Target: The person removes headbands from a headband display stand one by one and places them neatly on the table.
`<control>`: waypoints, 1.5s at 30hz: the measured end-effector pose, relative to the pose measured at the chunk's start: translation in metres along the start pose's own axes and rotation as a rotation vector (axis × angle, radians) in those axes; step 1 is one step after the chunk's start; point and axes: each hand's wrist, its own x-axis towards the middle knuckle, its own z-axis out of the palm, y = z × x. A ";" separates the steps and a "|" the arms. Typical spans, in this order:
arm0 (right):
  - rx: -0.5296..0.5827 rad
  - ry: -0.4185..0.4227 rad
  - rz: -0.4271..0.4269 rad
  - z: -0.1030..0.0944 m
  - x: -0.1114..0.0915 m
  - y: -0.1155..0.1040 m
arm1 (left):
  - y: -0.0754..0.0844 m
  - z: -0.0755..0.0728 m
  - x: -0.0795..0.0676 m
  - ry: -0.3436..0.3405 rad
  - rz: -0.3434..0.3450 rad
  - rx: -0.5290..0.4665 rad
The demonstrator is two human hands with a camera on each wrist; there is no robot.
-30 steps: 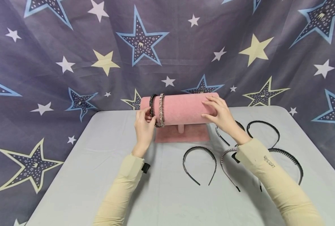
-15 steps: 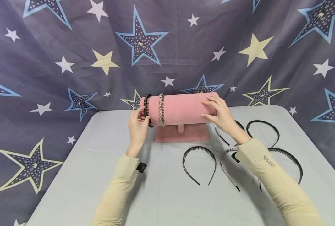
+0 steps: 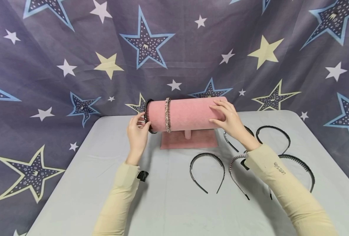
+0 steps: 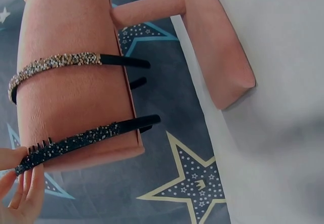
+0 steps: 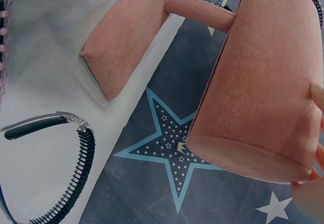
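Observation:
A pink padded headband stand [image 3: 195, 114] with a horizontal roll on a post stands at the back of the table. My left hand [image 3: 137, 134] pinches a black headband [image 4: 76, 144] with dark sparkling stones between thumb and fingers. That headband curves round the roll near its left end, its comb teeth against the pink cloth. Further in on the roll sits a headband [image 4: 66, 60] covered in gold and silver beads. At the other end my right hand [image 3: 229, 119] holds the roll, fingers over the front and thumb lower down.
Several headbands lie on the white-covered table [image 3: 168, 203] at the right, some partly under the right forearm. Nearest the middle is a black toothed headband [image 3: 207, 155]; a pinkish headband [image 3: 234, 177] lies beside it. A star-patterned cloth [image 3: 83, 49] hangs behind the table.
My left hand has slid the black headband leftward along the roll, away from the beaded headband, to the roll's left end. The right hand has stayed in place.

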 end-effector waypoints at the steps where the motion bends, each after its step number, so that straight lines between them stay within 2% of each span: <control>1: 0.001 -0.001 0.001 0.000 0.000 0.000 | -0.001 -0.001 0.000 -0.002 -0.005 0.000; 20: 0.012 -0.016 0.014 0.001 0.000 0.000 | -0.012 -0.019 0.008 0.009 -0.083 -0.019; 26: 0.010 -0.014 0.004 0.002 0.000 0.002 | -0.021 -0.027 0.009 -0.011 -0.107 0.047; 37: -0.002 -0.004 -0.014 0.001 0.000 0.002 | -0.033 -0.042 0.008 -0.044 -0.110 0.104; 45: -0.003 -0.003 -0.011 0.000 0.000 0.002 | -0.039 -0.053 0.007 -0.064 -0.102 0.102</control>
